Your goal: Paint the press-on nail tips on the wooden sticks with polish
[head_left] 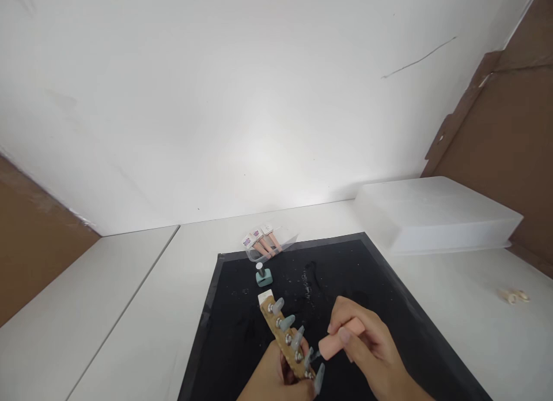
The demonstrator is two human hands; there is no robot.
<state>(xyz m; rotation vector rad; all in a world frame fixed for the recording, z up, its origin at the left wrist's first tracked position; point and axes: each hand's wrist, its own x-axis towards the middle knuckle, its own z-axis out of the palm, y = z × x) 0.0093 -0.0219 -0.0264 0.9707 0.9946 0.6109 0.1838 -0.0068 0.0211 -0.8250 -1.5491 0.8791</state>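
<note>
left hand (279, 378): fingers closed around the lower end of a wooden nail-tip display stick (283, 337), held tilted, upper end pointing away towards the wall; a row of pale false nail tips (287, 322) stands on metal studs along its length, a white tab at its far end

right hand (367, 346): fingers wrapped around a pink bottle-shaped object (339, 342), its lower end pointed at the nail tips near the stick's lower end, just beside them; whether it touches one cannot be told

black mat (389, 309): lies on the table beneath both hands, speckled with light flecks and a faint smear near its middle

small teal stand (263, 276): on the mat beyond the stick's far end, a short metal post with a white round top upright in it

clear tray (272, 245): at the mat's far edge, holding several pink-handled items with white labelled ends

white table (142, 309): carries the mat; a seam divides it from a second white surface on the left

translucent white box (436, 214): closed, on the table to the right of the mat's far corner

small pale item (514, 296): on the table far right, too small to identify

white wall (242, 101): behind the table, brown cardboard panels at both sides
</note>
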